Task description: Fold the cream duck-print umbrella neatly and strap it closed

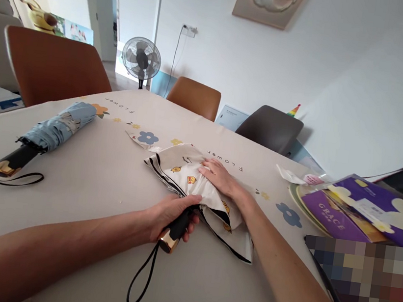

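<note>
A white folding umbrella (179, 180) with small yellow cartoon figures and black edging lies loosely gathered on the table. My left hand (174, 214) is wrapped round its black handle, which has a gold end cap and a black wrist loop hanging toward me. My right hand (218, 177) rests on the canopy with fingers stretched out over the fabric. Loose canopy flaps spread to both sides of the handle. At the left lies a light blue folding umbrella (59, 127), its canopy bundled up, with a similar black and gold handle. Neither hand touches it.
Purple boxes (345, 214) and a plate edge (294, 198) occupy the table's right side, with a blurred-out item below them. Chairs (194, 96) line the far edge of the flower-printed tablecloth (101, 237). Behind stands a fan (141, 59).
</note>
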The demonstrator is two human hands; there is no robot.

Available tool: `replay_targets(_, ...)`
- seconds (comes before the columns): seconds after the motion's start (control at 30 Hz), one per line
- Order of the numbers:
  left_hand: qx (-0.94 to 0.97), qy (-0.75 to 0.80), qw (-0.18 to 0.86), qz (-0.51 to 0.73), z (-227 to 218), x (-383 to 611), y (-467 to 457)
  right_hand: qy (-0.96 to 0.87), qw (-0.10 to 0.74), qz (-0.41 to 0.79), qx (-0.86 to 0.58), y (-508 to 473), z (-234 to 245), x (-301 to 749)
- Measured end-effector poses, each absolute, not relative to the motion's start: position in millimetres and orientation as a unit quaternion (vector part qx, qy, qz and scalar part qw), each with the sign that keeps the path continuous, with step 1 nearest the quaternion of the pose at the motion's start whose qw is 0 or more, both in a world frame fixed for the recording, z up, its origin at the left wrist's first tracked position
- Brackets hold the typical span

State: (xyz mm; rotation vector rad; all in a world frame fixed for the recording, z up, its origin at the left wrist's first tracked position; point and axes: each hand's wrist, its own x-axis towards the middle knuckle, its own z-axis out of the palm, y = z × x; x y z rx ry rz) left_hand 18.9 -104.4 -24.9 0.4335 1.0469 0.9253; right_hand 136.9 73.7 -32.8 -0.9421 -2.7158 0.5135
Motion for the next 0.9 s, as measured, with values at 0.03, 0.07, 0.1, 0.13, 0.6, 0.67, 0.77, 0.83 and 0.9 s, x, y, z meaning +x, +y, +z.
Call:
replay_targets(0.03,0.203,0.483,0.74,0.423,-25,19,-105,-0.923,0.114,0.184,-0.318,75,-33,137)
replay_targets(0.07,0.204,0.486,0.738,0.422,-25,19,-104,-0.922,0.115,0.192,-0.316,76,-33,137)
replay_targets(0.1,0.201,0.486,0.74,0.42,-26,18,-104,-0.922,0.113,0.198,-0.314,78,-32,137)
replay_targets(0.13,0.197,0.483,0.743,0.419,-26,17,-103,-0.923,0.107,0.201,-0.31,79,-31,137)
replay_targets(0.6,0.186,0.455,0.758,0.429,-24,17,-105,-0.894,0.21,0.111,-0.38,63,-22,141)
replay_targets(0.67,0.19,0.441,0.761,0.437,-28,16,-104,-0.873,0.26,0.098,-0.401,58,-19,161)
replay_targets(0.77,0.182,0.429,0.761,0.451,-30,15,-103,-0.823,0.301,0.115,-0.468,48,-21,199)
replay_targets(0.83,0.169,0.43,0.763,0.452,-28,16,-104,-0.786,0.323,0.118,-0.515,38,-30,223)
replay_targets(0.9,0.154,0.439,0.765,0.446,-25,16,-105,-0.751,0.351,0.126,-0.545,27,-43,242)
